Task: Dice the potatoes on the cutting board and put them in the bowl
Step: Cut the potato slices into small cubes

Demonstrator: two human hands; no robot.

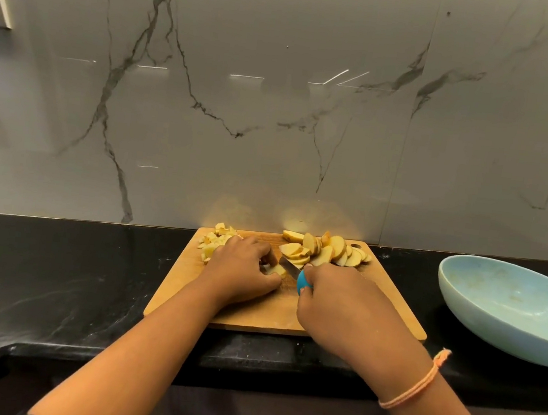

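Your left hand [244, 266] curls down over a small potato piece [275, 270] in the middle of the cutting board [374, 306], pinning it with the fingertips. Your right hand [340, 305] grips the knife [298, 277] by its blue handle, the blade just beside those fingers. The potato is probably firm but wet and slippery on its cut faces, so lay each piece flat side down and hold it from above with your fingertips tucked back from the blade. The slices [326, 251] lie heaped at the far right of the board, not yet diced, and the diced bits [215, 238] sit at the far left corner. They are light and loose, so gather them in scoops. The blue bowl [508, 343] stands on the desk [85, 270] to the right, apart from the board, with no potato visible in it.
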